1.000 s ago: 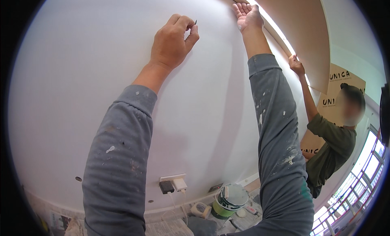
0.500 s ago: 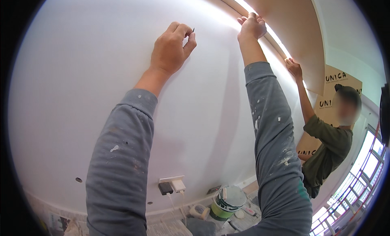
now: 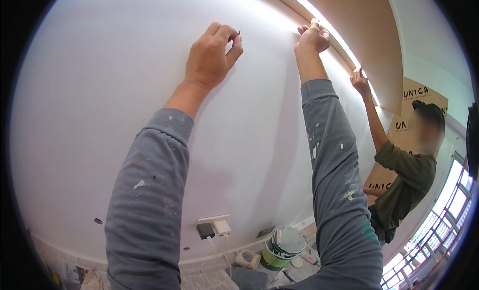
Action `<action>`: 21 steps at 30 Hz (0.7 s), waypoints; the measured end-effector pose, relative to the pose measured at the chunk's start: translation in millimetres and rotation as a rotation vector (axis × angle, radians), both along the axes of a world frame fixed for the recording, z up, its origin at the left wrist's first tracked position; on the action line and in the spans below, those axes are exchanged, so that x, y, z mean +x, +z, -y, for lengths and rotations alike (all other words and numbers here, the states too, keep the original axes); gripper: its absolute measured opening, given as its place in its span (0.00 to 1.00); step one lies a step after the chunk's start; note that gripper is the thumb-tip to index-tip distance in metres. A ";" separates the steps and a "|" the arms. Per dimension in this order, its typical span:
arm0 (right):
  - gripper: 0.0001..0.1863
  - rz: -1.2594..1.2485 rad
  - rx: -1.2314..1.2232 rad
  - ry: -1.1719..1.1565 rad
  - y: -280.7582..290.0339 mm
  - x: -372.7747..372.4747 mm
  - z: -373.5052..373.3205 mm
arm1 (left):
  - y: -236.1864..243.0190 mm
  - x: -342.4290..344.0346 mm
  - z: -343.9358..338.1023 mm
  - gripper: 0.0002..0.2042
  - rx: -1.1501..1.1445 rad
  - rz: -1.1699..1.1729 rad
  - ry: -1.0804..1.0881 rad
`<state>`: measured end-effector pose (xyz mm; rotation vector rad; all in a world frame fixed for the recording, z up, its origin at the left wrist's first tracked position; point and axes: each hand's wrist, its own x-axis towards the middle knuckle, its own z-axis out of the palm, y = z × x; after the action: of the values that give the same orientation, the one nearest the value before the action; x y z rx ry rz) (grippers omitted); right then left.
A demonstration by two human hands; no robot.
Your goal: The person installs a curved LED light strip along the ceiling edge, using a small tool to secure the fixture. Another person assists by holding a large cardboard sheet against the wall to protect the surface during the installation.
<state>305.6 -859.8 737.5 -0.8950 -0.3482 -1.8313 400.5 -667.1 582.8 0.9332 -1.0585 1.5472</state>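
Note:
My left hand (image 3: 214, 54) is pinched on a thin dark pointed object (image 3: 239, 32) in front of the white wall (image 3: 124, 80). My right hand (image 3: 312, 39), raised to the right of it, has its fingers curled at the glowing light strip (image 3: 339, 42) along the underside edge of a beige panel (image 3: 369, 25); whether anything is between those fingers is hidden. Farther right a co-worker's hand (image 3: 359, 81) also reaches up to the strip. My grey, paint-spotted sleeves rise from the lower edge.
A co-worker (image 3: 409, 175) in olive stands at right before a printed tan board (image 3: 419, 90). Below are a socket with two plugs (image 3: 214, 226), a green-banded bucket (image 3: 283, 250) and assorted items on a dusty surface. A window with railings (image 3: 449, 200) is at lower right.
My right hand's open palm has closed into curled fingers at the strip, slightly lower than a second ago. My left hand dipped slightly and rose again, still pinched on the dark object.

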 end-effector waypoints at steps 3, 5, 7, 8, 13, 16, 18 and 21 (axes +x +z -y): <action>0.09 0.024 -0.116 -0.016 6.0 1.6 -5.2 | 1.8 -0.4 -1.9 0.05 -0.015 0.020 0.013; 0.08 0.024 -0.069 -0.002 14.9 0.3 -13.9 | 2.1 -1.9 -3.2 0.04 -0.010 0.015 0.023; 0.05 0.057 -0.016 0.008 18.7 -1.9 -18.8 | 2.0 -5.2 -3.7 0.04 0.012 -0.006 0.017; 0.04 0.032 0.001 0.028 18.6 -3.1 -18.8 | 2.6 -5.5 -4.2 0.04 0.012 -0.010 0.017; 0.04 -0.001 0.017 0.005 6.0 -9.5 8.9 | 5.8 -7.9 -3.2 0.05 0.002 0.006 0.007; 0.05 -0.036 0.015 -0.062 -6.1 -11.4 12.4 | 5.3 -4.2 -6.1 0.05 -0.015 0.023 0.022; 0.09 -0.022 -0.051 -0.201 -1.1 -14.9 17.9 | 8.5 -6.5 -5.4 0.05 -0.016 0.035 0.028; 0.12 -0.042 -0.133 -0.288 15.5 -17.7 19.9 | 8.9 -6.8 -3.9 0.06 -0.007 0.023 0.019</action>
<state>288.0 -879.7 753.0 -1.1212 -0.3308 -2.0670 393.7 -663.2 591.7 0.9250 -1.0621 1.5802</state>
